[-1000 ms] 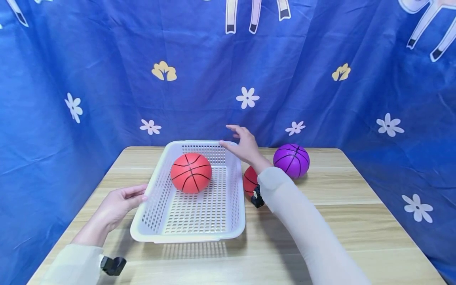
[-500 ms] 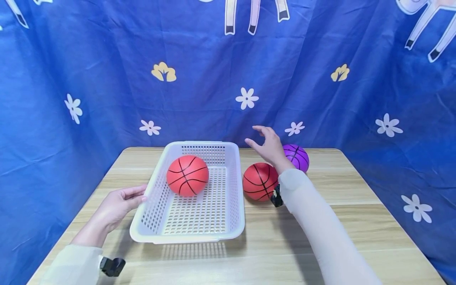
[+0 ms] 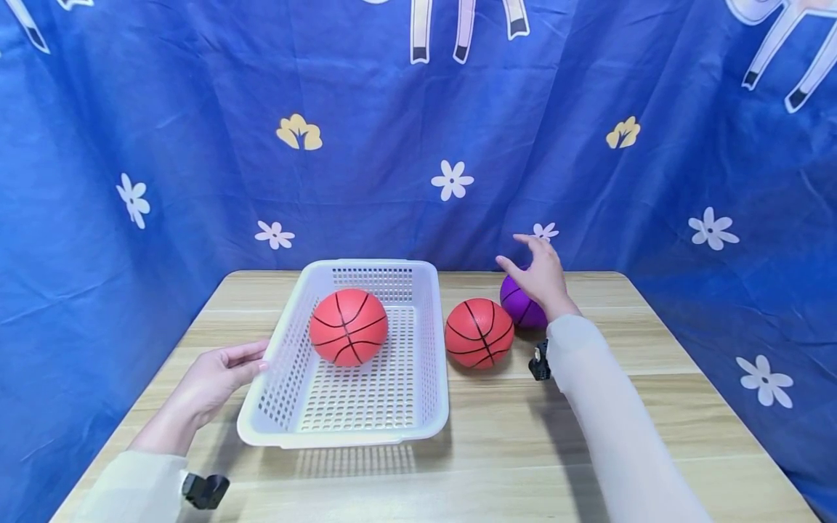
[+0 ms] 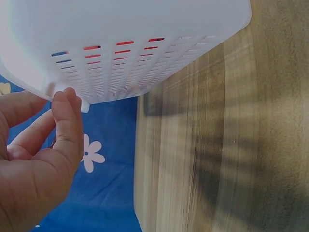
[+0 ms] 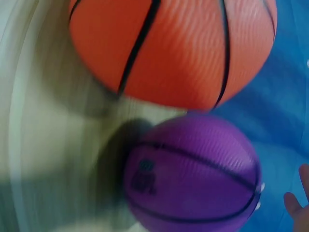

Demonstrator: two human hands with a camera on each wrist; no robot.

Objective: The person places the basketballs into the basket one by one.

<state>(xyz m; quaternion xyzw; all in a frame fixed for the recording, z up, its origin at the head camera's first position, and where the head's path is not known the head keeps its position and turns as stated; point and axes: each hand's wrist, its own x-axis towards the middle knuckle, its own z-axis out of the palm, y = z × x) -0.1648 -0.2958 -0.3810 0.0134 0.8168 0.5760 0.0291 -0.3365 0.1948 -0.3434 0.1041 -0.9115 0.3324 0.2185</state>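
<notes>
A white perforated plastic basket (image 3: 346, 439) stands on the table, its near end casting a shadow below. My left hand (image 3: 219, 374) pinches the basket's left rim between thumb and fingers (image 4: 67, 118), as the left wrist view shows. Inside the basket lies a red toy basketball (image 3: 349, 327). A second red basketball (image 3: 479, 333) rests on the table just right of the basket. Beyond it to the right is a purple basketball (image 3: 521, 309), partly covered by my right hand (image 3: 546, 280). That hand hovers over the purple ball, fingers spread and holding nothing.
The wooden table (image 3: 628, 436) carries the basket and balls. A blue curtain (image 3: 366, 196) with flowers and animal legs hangs behind and along both sides. Black wrist cameras (image 3: 205, 492) sit at both cuffs.
My right hand has moved right, from above the basket's far right corner to the purple ball. The red ball in the basket has rolled slightly nearer. My left hand stays put.
</notes>
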